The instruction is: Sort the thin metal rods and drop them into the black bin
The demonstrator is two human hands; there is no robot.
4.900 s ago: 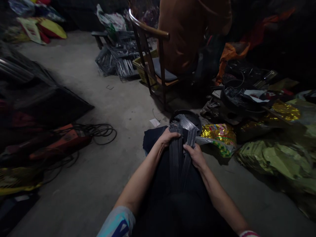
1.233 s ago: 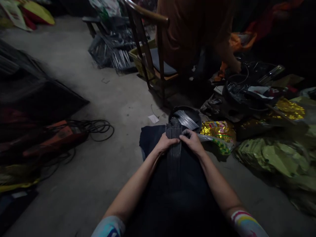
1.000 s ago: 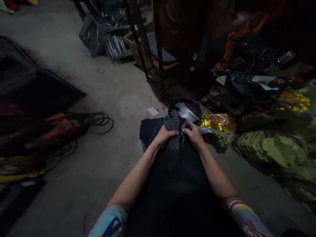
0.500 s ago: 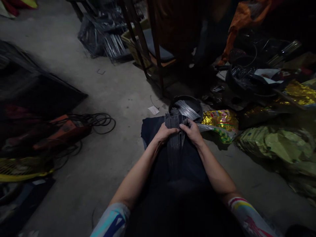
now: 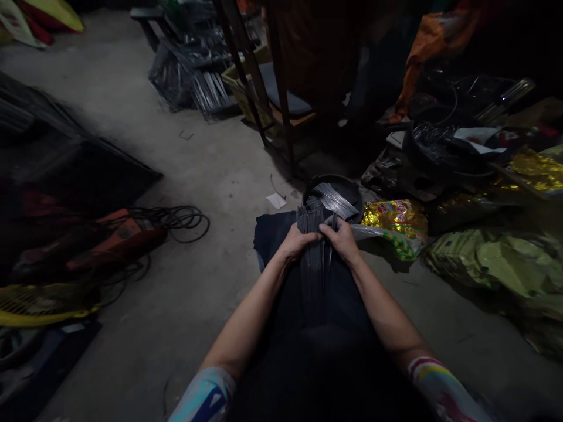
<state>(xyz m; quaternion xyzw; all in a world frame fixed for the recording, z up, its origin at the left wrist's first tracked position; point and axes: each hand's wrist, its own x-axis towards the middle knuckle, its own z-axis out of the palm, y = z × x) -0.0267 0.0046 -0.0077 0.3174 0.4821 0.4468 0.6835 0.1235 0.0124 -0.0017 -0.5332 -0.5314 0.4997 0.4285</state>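
A thick bundle of thin grey metal rods (image 5: 313, 264) stands on end over the dark cloth (image 5: 273, 230) across my lap. My left hand (image 5: 295, 241) is closed around the bundle's left side, thumb laid across the front. On the right side, my right hand (image 5: 341, 239) grips the rods at the edge, its thumb pressing close to the left thumb. Just beyond the bundle sits a round dark pan (image 5: 355, 190) holding more of these rods (image 5: 336, 200). The fingers behind the bundle are hidden.
Gold packaging (image 5: 396, 215) lies right of the pan, beside a pale green sack (image 5: 497, 255). A dark-framed chair (image 5: 285, 105) stands ahead. At left are an orange tool (image 5: 115, 231) and coiled black cable (image 5: 187, 221). Another wide pan (image 5: 448, 167) sits at the right.
The whole view has shifted slightly, so things appear a little lower and further right. Both hands keep their hold on the rods; the loose rods at the bundle's right side sit closer together.
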